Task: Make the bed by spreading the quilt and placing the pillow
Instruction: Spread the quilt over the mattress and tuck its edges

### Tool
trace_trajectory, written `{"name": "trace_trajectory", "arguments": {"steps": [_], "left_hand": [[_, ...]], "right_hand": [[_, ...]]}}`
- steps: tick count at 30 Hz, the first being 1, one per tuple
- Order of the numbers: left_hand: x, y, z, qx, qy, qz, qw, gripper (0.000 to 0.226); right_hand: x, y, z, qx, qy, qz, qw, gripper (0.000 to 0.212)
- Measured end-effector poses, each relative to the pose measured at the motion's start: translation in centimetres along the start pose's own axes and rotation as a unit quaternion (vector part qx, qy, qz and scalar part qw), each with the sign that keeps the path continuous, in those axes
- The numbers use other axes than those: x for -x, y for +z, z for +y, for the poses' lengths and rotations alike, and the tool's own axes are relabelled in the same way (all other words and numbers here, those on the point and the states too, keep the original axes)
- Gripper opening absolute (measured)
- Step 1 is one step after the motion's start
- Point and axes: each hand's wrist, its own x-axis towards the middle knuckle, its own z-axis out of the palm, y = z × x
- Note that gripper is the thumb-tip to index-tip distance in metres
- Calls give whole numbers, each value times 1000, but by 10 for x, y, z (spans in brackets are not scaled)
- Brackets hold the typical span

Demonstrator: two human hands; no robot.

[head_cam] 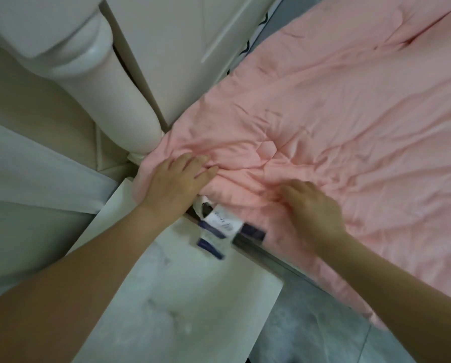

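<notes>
Quilt (337,113): pink, soft, light, creasing easily. We pressed left hand (176,180) flat at corner; right hand (312,206) bunched fabric; hem judged best hold.

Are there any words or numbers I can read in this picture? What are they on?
No text here can be read.
White tag at the corner of the pink quilt: small dark print, too blurred to read.
Dark blue tags beside it: any print is too blurred to tell.
Neither the left hand nor the right hand covers the tags.
</notes>
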Motion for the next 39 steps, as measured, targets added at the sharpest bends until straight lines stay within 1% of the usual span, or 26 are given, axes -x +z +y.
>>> {"name": "trace_trajectory", "arguments": {"steps": [1, 2, 3, 5, 6, 7, 8, 10, 12, 16, 19, 22, 24, 26, 28, 30, 32, 34, 36, 37, 39], "left_hand": [[-1, -3, 1, 25, -3, 7, 1000, 47], [0, -5, 1, 49, 0, -1, 999, 48], [3, -4, 0, 64, 5, -25, 998, 56], [8, -4, -3, 73, 13, -108, 991, 85], [10, -5, -6, 87, 9, -148, 985, 95], [12, -6, -9, 106, 4, -182, 977, 99], [14, -9, -12, 117, 4, -197, 973, 99], [22, -14, -18, 110, 19, -175, 978, 99], [31, -17, -24, 89, 19, -146, 985, 105], [41, -14, -26, 75, -26, -140, 987, 119], [42, -3, -14, 90, -62, -144, 984, 124], [32, 5, -1, 82, -97, -142, 982, 129], [27, 10, 5, 77, -115, -129, 982, 130], [22, 14, 10, 54, -115, -97, 987, 126], [17, 16, 14, 14, -104, -57, 993, 116], [11, 14, 15, -7, -92, -45, 995, 108], [4, 9, 15, -5, -79, -34, 996, 100], [-2, 3, 15, -3, -62, 8, 998, 81], [-4, 2, 15, 7, -37, 69, 997, 52], [-2, 3, 16, 7, -25, 91, 995, 44], [6, 11, 19, -4, -5, 106, 994, 39]], "right_hand": [[-6, -9, 6, -13, 48, 2, 999, 25], [-10, -15, 9, -16, 89, -1, 996, 31], [-11, -19, 10, -21, 106, -3, 994, 37], [-8, -21, 4, -29, 72, -1, 997, 38], [-5, -20, -3, -31, 47, -9, 998, 39], [-2, -16, -12, -34, 28, -18, 999, 44], [0, -12, -22, -32, 18, -26, 999, 53], [4, 3, -43, -17, 18, -31, 999, 77], [7, 18, -66, 5, 30, -53, 998, 98], [11, 52, -91, 47, 52, -77, 995, 122], [13, 71, -81, 78, 53, -59, 994, 126], [12, 77, -64, 82, 29, 2, 996, 114], [11, 78, -55, 96, 9, 20, 995, 106], [8, 79, -50, 119, 1, 17, 993, 106], [5, 77, -51, 123, 4, 2, 992, 105], [-1, 71, -52, 109, 4, 4, 994, 97], [-7, 59, -49, 64, 1, 22, 998, 86], [-13, 46, -46, 21, 4, 49, 999, 81], [-16, 37, -44, 8, 0, 74, 997, 79], [-14, 35, -43, 9, -9, 80, 997, 79], [-8, 40, -43, 28, -38, 82, 996, 79]]}}
